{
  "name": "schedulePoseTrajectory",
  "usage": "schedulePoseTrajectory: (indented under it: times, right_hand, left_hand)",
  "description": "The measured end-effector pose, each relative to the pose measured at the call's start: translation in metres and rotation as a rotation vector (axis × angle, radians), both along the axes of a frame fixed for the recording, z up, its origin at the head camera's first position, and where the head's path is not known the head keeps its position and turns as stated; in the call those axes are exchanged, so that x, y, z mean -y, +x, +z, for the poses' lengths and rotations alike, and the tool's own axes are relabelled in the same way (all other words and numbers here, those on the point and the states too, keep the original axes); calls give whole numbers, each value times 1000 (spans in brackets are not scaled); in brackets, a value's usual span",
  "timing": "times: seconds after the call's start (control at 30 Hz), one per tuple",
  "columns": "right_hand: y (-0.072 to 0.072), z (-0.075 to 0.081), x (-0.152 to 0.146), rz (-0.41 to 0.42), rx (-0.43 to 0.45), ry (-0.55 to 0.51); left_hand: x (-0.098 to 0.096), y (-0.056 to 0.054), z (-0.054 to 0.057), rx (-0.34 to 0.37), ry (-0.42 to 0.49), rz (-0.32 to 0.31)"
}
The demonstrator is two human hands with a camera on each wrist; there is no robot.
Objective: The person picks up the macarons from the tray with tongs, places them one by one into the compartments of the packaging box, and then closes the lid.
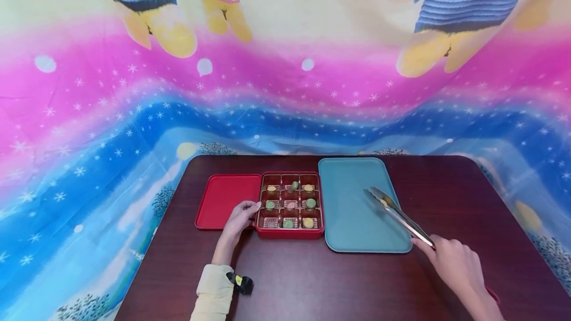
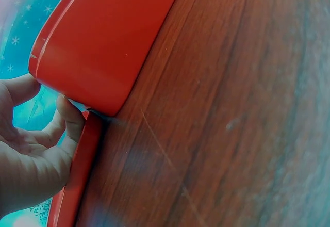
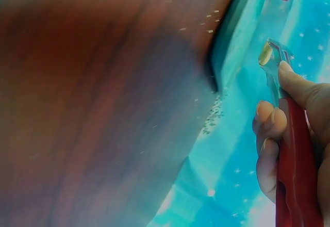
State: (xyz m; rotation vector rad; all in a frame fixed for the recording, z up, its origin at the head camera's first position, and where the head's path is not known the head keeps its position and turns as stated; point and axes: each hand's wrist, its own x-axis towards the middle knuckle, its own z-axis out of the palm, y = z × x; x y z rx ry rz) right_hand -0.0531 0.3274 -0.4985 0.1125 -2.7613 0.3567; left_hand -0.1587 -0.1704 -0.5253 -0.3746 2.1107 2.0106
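Note:
The red box (image 1: 291, 234) has a brown divided insert with small yellow, green and pink sweets in its compartments. Only the ridged bottom shows in the near left compartment. My left hand (image 1: 241, 216) holds the box by its left side, one finger at the rim and the thumb against the wall (image 2: 98, 57). In my right hand (image 1: 457, 261) I grip metal tongs (image 1: 403, 219) by their red handle (image 3: 296, 170). The tongs reach over the blue-green tray (image 1: 352, 232), and a small yellow piece (image 3: 265, 54) shows between their ends.
A flat red lid (image 1: 223, 202) lies left of the box, with the tray close on its right. All stand on a dark wooden table (image 1: 285, 281). A patterned cloth (image 1: 285, 88) hangs behind the table's far edge.

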Motion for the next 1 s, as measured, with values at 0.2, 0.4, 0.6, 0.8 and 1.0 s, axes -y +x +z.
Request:
schedulePoseTrajectory:
  times: [0.2, 0.4, 0.6, 0.8, 1.0]
  right_hand:
    - [-11, 8, 17, 46, -66, 1]
    - [-21, 12, 34, 90, -127, -7]
    - [-27, 16, 49, 119, -116, -11]
    - [-29, 19, 60, 144, -111, -2]
    - [-32, 19, 70, 161, -109, 1]
  left_hand:
    - [2, -1, -3, -1, 4, 9]
    - [2, -1, -3, -6, 13, 3]
    - [0, 1, -2, -9, 15, 3]
    - [1, 1, -3, -13, 11, 1]
    - [1, -1, -3, -10, 10, 7]
